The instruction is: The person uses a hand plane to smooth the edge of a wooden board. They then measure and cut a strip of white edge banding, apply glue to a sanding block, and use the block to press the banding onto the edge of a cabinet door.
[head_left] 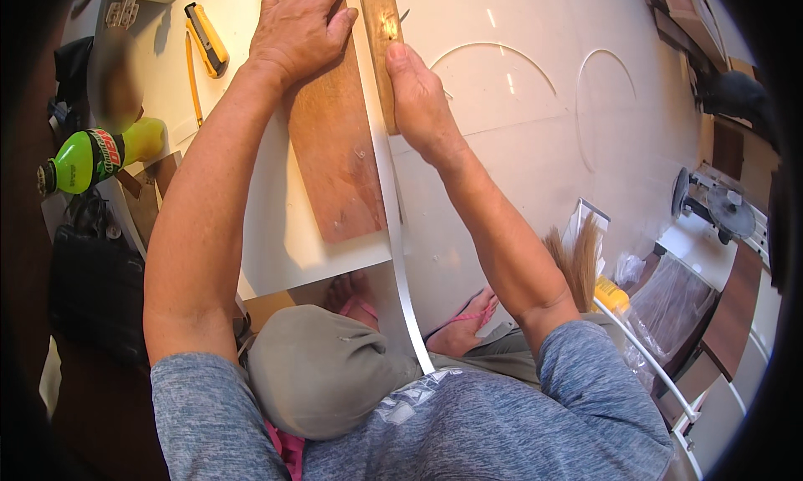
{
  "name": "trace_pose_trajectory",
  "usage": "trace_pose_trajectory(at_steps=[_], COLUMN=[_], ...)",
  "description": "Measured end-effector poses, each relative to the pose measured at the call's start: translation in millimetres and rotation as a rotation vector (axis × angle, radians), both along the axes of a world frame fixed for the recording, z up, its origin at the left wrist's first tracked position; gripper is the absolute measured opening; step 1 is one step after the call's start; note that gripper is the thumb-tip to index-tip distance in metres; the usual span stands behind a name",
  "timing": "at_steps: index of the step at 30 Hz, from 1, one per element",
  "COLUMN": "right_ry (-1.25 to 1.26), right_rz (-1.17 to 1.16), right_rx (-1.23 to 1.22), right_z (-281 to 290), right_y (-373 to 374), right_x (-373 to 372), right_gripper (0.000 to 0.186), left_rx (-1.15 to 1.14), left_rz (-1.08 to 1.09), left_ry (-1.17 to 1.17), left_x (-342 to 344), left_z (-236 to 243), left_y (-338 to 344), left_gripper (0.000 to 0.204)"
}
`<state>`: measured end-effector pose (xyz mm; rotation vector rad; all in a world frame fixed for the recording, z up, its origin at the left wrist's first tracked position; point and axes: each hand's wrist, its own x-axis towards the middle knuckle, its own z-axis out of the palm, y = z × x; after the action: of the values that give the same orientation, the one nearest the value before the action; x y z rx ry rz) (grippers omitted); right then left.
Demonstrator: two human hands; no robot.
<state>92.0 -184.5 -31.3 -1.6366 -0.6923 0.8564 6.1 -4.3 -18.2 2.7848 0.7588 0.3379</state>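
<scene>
My left hand (297,29) lies flat on a reddish-brown wooden board (335,163), fingers spread and holding nothing. The board rests lengthwise on a white panel (276,268). My right hand (421,100) is closed round a narrow wooden block (381,38), its thumb on the top face. This block stands along the panel's right edge, beside the board. A thin white strip (399,268) runs between board and block, then curves down towards my lap. The fingers of my right hand are partly hidden behind the block.
Left of my arm lie a yellow utility knife (207,42), a pencil (194,79) and a green drink bottle (92,159). Loose white offcut strips (502,46) curl on the pale floor. At right are a broom (577,251), clear plastic wrapping (669,301) and a circular-bladed power saw (729,213).
</scene>
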Motion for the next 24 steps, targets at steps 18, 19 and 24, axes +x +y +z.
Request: trace_pose_trajectory(at_steps=[18,19,24], right_ry=[0.339,0.346,0.364], right_rz=[-0.169,-0.181,-0.232], right_rx=[-0.265,-0.279,-0.261], right_z=[33.0,32.9,27.2], right_y=[-174.0,-181.6,-201.2], right_x=[-40.3,-39.9,-44.3], right_gripper=[0.058,0.059,0.057], left_rx=[0.149,0.1,0.243], left_rz=[-0.101,-0.12,-0.046], left_ry=[-0.07,-0.015,-0.031], left_x=[-9.7,-10.9,-21.2], left_z=[-17.2,-17.8,-26.5], left_y=[4.6,4.8,-31.3], left_gripper=[0.053,0.053,0.061])
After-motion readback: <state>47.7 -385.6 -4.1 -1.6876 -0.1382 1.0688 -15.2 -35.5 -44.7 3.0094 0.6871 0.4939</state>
